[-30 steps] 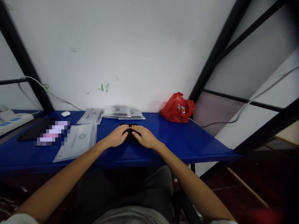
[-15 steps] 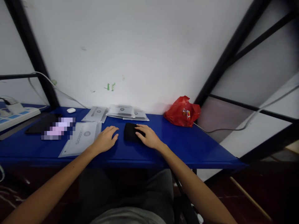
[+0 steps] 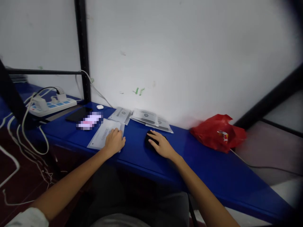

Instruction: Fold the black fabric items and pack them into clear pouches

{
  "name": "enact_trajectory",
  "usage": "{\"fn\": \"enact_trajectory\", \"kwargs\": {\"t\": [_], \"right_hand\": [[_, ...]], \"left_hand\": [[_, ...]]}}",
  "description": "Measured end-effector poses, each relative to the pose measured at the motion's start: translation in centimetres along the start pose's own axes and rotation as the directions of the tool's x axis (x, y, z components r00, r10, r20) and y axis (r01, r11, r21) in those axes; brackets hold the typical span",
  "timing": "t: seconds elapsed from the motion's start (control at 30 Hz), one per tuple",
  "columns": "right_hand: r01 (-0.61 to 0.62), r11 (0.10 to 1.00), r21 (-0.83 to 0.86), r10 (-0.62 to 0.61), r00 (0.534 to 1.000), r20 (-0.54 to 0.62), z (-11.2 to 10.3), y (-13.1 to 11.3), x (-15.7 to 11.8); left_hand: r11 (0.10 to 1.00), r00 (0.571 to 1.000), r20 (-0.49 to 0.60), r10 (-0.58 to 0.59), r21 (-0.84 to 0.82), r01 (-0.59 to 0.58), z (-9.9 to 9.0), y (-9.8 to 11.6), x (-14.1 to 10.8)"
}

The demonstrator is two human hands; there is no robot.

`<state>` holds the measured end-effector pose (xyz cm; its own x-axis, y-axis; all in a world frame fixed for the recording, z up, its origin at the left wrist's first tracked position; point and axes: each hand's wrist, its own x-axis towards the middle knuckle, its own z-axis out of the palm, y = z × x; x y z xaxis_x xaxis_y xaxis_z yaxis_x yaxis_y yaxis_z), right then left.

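My left hand (image 3: 115, 141) rests on the right part of a frosted plastic bag (image 3: 100, 135) with printed letters, its fingers bent over the bag. My right hand (image 3: 161, 143) lies with spread fingers on top of a small folded black item (image 3: 148, 141), covering much of it. Behind the hands, near the wall, are more frosted bags: one at the left (image 3: 120, 115) and a few overlapping ones (image 3: 145, 116) in the middle.
A red plastic bag (image 3: 219, 134) sits at the right on the blue table (image 3: 201, 170). To the left are a blurred-out phone (image 3: 90, 121), a black tablet-like slab (image 3: 77, 114), a white case (image 3: 100, 107) and a power strip (image 3: 53, 107) with hanging cables.
The view has turned to the left. My left hand has moved from the bare table onto the large frosted bag. My right hand is still on the black item.
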<state>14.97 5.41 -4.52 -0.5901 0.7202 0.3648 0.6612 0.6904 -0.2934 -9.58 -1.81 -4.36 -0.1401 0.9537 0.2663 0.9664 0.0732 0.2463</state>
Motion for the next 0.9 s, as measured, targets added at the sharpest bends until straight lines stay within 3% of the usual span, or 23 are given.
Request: {"fn": "enact_trajectory", "kwargs": {"t": [0.2, 0.37, 0.5, 0.63, 0.8, 0.9], "right_hand": [[-0.011, 0.999, -0.044, 0.012, 1.000, 0.015, 1.1, 0.4, 0.5], [-0.064, 0.994, -0.089, 0.066, 0.998, 0.015, 0.5, 1.3, -0.3], [-0.144, 0.981, -0.134, 0.144, 0.990, -0.007, -0.8, 2.4, -2.1], [-0.241, 0.951, -0.192, 0.240, 0.970, -0.025, -2.6, 3.3, -4.8], [-0.323, 0.908, -0.267, 0.310, 0.947, -0.089, -4.5, 3.3, -7.3], [-0.263, 0.919, -0.293, 0.189, 0.947, -0.259, -4.9, 1.7, -7.6]], "left_hand": [[0.997, 0.999, 0.050, -0.010, -0.073, 0.014, -0.5, -0.5, 0.3], [1.000, 0.994, 0.109, 0.012, -0.027, -0.009, -0.9, 0.4, -0.3], [0.991, 0.980, 0.151, 0.132, -0.055, -0.125, -0.5, 2.7, -1.4], [0.949, 0.933, 0.172, 0.316, -0.079, -0.306, 0.0, 5.9, -2.4], [0.895, 0.896, -0.026, 0.444, 0.056, -0.442, 0.0, 8.4, -1.6], [0.878, 0.865, -0.148, 0.479, 0.095, -0.470, -0.4, 8.7, -0.3]]}}
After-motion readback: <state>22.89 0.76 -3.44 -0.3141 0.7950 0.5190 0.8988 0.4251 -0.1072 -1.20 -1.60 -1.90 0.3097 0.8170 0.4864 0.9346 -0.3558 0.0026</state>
